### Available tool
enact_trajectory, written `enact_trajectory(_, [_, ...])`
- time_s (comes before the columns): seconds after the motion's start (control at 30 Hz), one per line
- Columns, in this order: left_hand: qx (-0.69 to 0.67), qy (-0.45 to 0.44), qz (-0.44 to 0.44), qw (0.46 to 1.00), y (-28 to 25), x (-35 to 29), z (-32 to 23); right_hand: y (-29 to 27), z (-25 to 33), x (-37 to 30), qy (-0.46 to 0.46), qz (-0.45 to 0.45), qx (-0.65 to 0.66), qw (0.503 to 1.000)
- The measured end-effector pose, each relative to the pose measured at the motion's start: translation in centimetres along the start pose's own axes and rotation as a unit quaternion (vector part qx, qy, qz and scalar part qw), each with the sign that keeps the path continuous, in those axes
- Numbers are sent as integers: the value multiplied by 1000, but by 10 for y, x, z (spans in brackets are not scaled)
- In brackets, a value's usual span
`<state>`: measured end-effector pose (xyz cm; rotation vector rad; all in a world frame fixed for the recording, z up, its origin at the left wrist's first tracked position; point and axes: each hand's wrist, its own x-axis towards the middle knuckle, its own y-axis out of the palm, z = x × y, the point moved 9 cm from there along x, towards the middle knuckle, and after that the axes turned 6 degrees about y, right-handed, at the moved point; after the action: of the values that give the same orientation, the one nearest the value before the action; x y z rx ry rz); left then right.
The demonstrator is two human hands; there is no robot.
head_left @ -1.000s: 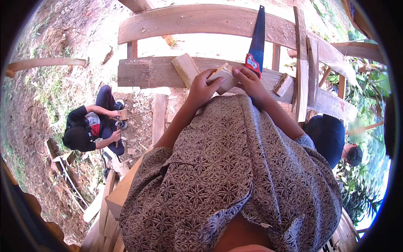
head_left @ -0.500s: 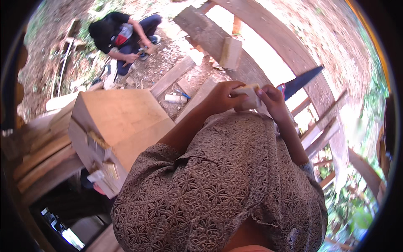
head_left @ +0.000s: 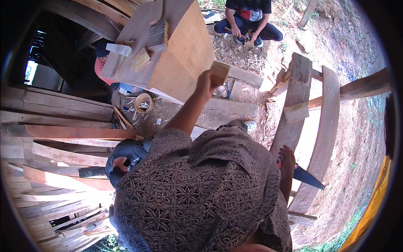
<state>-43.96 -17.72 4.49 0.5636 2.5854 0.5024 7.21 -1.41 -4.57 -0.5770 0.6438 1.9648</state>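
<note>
My left hand (head_left: 204, 85) grips a small wood block (head_left: 219, 72), holding it out at arm's length near the edge of a large plywood-sided box (head_left: 184, 54). My right hand (head_left: 286, 159) has its fingers apart and appears to hold nothing. Behind that hand lies a handsaw (head_left: 308, 177) with a dark blade; its red handle is mostly hidden by my fingers. Another wood block (head_left: 296, 112) rests on the thick plank (head_left: 299, 80) of the bench.
Pieces of wood (head_left: 158, 35) lie on the box. A basket (head_left: 144, 103) of pale sticks stands beside it. Across from me a person (head_left: 248, 21) squats, working on a piece of wood. Another person (head_left: 126, 159) is at my left. Boards (head_left: 79, 132) are stacked at the left.
The view has swung round to the left. My right hand has let go of the wood block. My left hand has carried it away from my body to the box's edge.
</note>
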Motion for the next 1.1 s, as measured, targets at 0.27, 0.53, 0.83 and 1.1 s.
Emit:
enact_trajectory(0.27, [65,326,-284,899,-161,10,-295,-39,11,-17,-46,-41,31,998])
enact_trajectory(0.53, [14,295,-297,908,-250,85,-352,-80,-67,37,49,18,198,979])
enact_trajectory(0.83, [513,346,-440,651,-229,102,-445,-26,-46,5,31,-18,161,986])
enact_trajectory(1.1, [526,253,286,760,97,9,-60,-80,-41,-27,34,-185,50,981])
